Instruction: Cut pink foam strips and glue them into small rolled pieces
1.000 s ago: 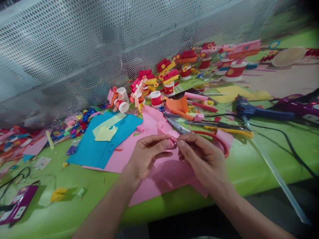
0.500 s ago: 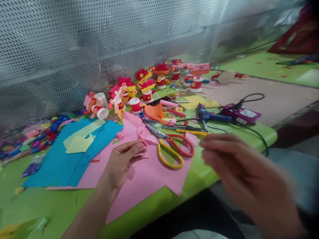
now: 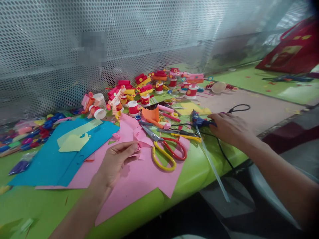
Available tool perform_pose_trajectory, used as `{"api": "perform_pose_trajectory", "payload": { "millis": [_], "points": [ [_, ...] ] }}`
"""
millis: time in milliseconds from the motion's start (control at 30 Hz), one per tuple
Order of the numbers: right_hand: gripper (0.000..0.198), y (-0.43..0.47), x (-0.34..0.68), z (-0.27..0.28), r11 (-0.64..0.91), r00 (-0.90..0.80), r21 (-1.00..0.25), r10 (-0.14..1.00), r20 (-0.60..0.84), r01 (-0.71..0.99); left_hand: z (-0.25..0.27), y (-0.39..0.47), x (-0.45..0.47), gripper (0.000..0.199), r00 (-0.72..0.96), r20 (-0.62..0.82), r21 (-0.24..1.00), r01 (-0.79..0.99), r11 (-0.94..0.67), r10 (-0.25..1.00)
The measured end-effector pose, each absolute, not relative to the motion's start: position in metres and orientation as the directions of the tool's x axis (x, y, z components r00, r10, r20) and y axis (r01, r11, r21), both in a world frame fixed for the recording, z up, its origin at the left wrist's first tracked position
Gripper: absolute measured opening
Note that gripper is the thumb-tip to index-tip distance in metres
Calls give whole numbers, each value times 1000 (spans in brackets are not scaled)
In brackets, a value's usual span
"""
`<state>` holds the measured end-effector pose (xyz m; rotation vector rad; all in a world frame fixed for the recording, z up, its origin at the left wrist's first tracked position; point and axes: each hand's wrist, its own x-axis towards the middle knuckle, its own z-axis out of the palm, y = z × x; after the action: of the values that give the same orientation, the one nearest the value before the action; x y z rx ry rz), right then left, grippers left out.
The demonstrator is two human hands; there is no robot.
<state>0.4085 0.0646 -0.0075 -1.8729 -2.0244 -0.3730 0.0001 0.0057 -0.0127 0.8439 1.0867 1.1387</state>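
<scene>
Pink paper piece (image 3: 138, 147) pinched in our left hand (image 3: 119, 157), we cannot tell whether our right hand (image 3: 230, 127), at the blue glue gun (image 3: 197, 120) farther right, grips it.

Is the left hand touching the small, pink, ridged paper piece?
Touching. The head view shows the small, pink, ridged paper piece pinched at the fingertips of the left hand, its end showing beyond the thumb.

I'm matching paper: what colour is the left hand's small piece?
The small piece is pink, as the head view shows.
</scene>
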Motion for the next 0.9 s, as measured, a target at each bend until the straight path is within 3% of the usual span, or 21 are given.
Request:
{"api": "perform_pose_trajectory", "payload": {
  "millis": [367, 533, 733, 900],
  "points": [
    [35, 77, 407, -13, 88, -30, -152, 937, 349, 984, -10, 4, 2, 29, 92, -235, 923, -290, 251, 968],
    [32, 78, 403, -9, 129, -49, -201, 932, 358, 971, -10, 5, 1, 29, 103, -229, 921, -298, 250, 968],
    [32, 77, 407, -2, 149, -25, -256, 902, 432, 955, -11, 6, 1, 28, 112, -238, 915, -309, 261, 965],
    [22, 80, 413, 10, 158, 93, -356, 798, 596, 921, -11, 7, 1, 28, 83, -241, 909, -330, 255, 967]
  ]
}}
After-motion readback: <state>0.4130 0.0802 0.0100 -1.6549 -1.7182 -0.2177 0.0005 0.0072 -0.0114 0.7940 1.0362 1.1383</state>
